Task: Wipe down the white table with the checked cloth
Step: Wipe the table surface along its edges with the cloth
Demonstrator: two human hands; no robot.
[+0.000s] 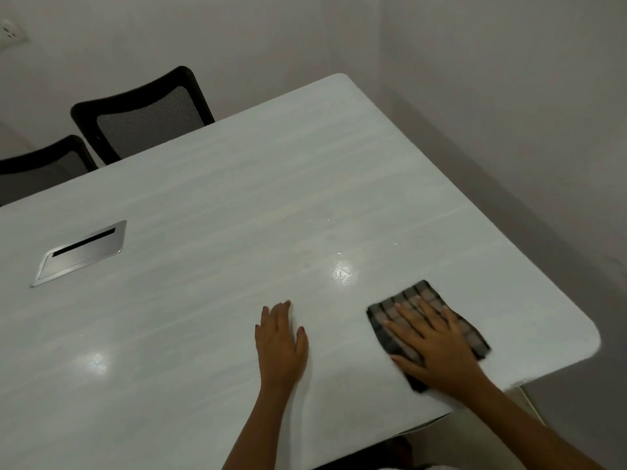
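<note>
The white table (237,184) fills most of the view, its rounded end at the right. A dark checked cloth (412,298) lies folded flat on the table near the right front corner. My right hand (434,344) presses on the cloth, palm down, fingers spread, and covers its middle. My left hand (280,340) rests flat on the bare tabletop, to the left of the cloth, fingers together, holding nothing.
A metal cable hatch (81,252) is set into the tabletop at the left. Two black mesh chairs (142,113) (44,164) stand along the far side. Walls close in behind and to the right. A wall socket (10,32) sits at the upper left.
</note>
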